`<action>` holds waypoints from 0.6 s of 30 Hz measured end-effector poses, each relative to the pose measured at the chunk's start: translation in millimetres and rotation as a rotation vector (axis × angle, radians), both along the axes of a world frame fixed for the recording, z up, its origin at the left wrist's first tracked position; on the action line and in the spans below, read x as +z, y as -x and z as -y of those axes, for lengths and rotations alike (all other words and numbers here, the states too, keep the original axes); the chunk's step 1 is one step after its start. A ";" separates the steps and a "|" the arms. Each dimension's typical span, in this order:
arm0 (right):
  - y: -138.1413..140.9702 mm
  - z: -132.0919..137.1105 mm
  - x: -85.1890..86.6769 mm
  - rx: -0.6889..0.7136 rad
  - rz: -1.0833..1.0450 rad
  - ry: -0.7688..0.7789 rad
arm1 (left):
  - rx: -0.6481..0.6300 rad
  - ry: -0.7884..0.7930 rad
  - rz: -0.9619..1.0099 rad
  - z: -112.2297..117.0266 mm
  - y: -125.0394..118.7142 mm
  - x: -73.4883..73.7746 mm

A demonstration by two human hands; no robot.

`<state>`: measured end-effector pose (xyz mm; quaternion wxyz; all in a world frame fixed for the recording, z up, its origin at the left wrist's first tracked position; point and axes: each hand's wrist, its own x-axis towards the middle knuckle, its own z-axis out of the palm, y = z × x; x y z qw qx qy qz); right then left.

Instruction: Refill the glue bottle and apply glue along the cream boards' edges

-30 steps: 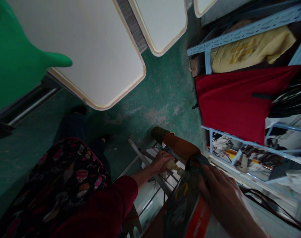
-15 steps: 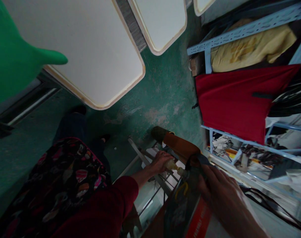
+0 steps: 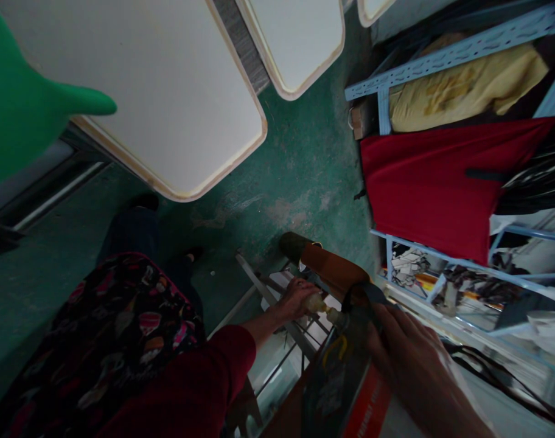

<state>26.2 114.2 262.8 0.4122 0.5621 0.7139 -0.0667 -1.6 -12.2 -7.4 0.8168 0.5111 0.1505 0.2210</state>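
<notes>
My left hand (image 3: 297, 298), below a red sleeve, has its fingers closed round a small pale-yellow translucent piece (image 3: 314, 302) with a narrower yellow neck. I cannot tell its exact kind. The neck points at a dark, dim item with a yellow loop (image 3: 336, 351). My right hand (image 3: 414, 359) comes in from the lower right, its bent fingers over dark material (image 3: 373, 294). What its fingertips grip is mostly hidden. Beneath it lies a red printed panel (image 3: 366, 398) with white lettering. An orange-brown roll-like thing (image 3: 335, 267) with a dark green end sits just beyond both hands.
White-topped tables (image 3: 177, 103) with wooden edging stand at the upper left. A green object (image 3: 26, 115) juts in at the left edge. To the right, a blue metal rack (image 3: 442, 64) carries a tan sack (image 3: 464, 91) and red cloth (image 3: 446, 182). Metal legs (image 3: 254, 277) stand near my left hand.
Almost nothing differs. The pale-yellow piece in my left hand seems slightly turned, and the green object at the left edge sits a little further left and higher.
</notes>
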 end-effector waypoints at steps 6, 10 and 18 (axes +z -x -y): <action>-3.9 5.1 -0.3 -0.001 -0.002 -0.006 | 0.005 0.024 0.021 -0.5 0.6 1.6; -3.3 5.7 -0.4 -0.016 0.027 0.009 | 0.010 -0.001 0.008 -2.6 0.9 1.3; 2.0 0.5 -0.3 0.005 0.022 0.000 | 0.018 -0.019 -0.014 1.4 2.0 2.3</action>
